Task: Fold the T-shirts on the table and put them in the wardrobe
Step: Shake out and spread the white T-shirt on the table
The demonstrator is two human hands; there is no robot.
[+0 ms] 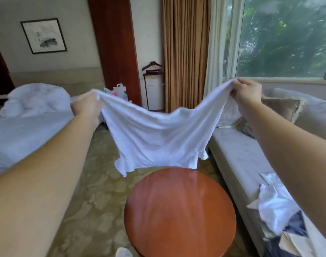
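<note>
A white T-shirt is held spread in the air, one corner clenched in the left grip and the other in the right grip, the cloth sagging between and below them. The spreading-out before folding is judged to be in hand; next, the shirt is to be lowered flat onto the round counter beneath the grips.

Daylight from the window; soft, blurred, edge-warped.
</note>
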